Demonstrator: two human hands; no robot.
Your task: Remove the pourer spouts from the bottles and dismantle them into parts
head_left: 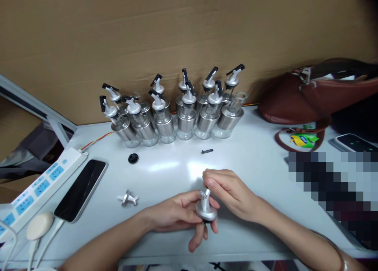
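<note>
Head view, clock directions taken from the pourer in my hand. My left hand (180,212) is closed around the silver pourer (206,211), thumb and fingers on its flange. Nozzle up, slightly tilted, black underside just showing. It's near the front edge of the desk (165,172).

My right hand (232,190): closed, thumb and fingertips bunched at the nozzle tip. Can't tell if a small part is pinched in there, fingers hide it. Bracelet (332,247) on that arm.

12 o'clock: loose black lever (207,151), lying flat. Past it, 11 to 1, two rows of glass-and-steel bottles (186,121), most with silver pourers and black levers on. Front row's rightmost bottle (229,119) has a bare neck. Cardboard (189,35) behind.

10 o'clock: round black stopper (133,158). 9 o'clock: second silver pourer (128,198) on its side, no lever on it; further out, phone (81,190), then power strip (41,188).

2 o'clock: brown bag (319,96), its strap looped around a green-yellow packet (304,140).
</note>
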